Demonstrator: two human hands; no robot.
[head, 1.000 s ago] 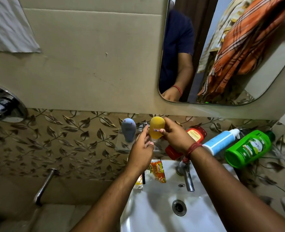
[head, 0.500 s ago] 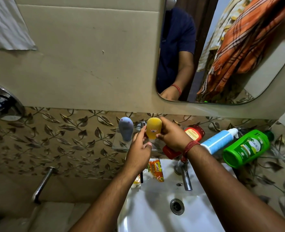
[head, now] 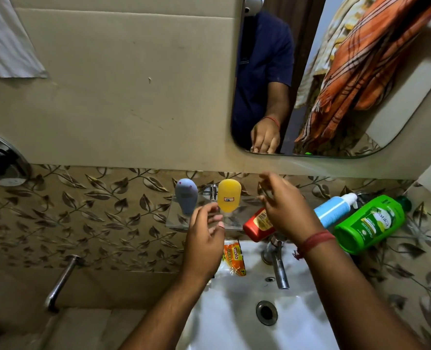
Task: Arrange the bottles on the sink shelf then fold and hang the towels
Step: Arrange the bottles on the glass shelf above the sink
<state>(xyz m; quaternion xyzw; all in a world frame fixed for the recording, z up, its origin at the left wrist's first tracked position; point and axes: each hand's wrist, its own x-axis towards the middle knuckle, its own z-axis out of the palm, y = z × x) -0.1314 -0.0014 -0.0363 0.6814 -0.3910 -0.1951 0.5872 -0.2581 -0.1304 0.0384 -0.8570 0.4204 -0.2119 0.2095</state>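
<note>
My right hand (head: 284, 208) hovers with fingers spread and straight, holding nothing, just right of the yellow bottle (head: 229, 196) and in front of the red bottle (head: 258, 224). My left hand (head: 204, 238) is near the yellow bottle's foot, fingers loosely curled and parted. I cannot tell whether a fingertip brushes its clear cap, but nothing is gripped.

The yellow bottle stands cap-down on the glass shelf (head: 176, 218), upright, with the grey bottle (head: 186, 198) standing the same way just to its left. The two are apart, not touching. To the right, the red bottle lies tilted at the shelf's right end, partly behind my right hand. Farther right the blue bottle (head: 334, 210) and the green bottle (head: 370, 223) lie on their sides, well apart from the standing pair.

I judge the step in hand to be leaving the yellow bottle standing and going for the next one. To do it well I should draw both hands off slowly, since a bottle balanced on its small cap looks easy to tip, and the glass looks slick. The red one is nearest, so I would take it round its body, turn it upright and set it right of the yellow one with a gap.

Below, the sink (head: 234, 322) has a tap (head: 277, 263) and an orange packet (head: 234, 258) on its rim. In the mirror (head: 399, 102), towels (head: 361, 61) hang unfolded.
</note>
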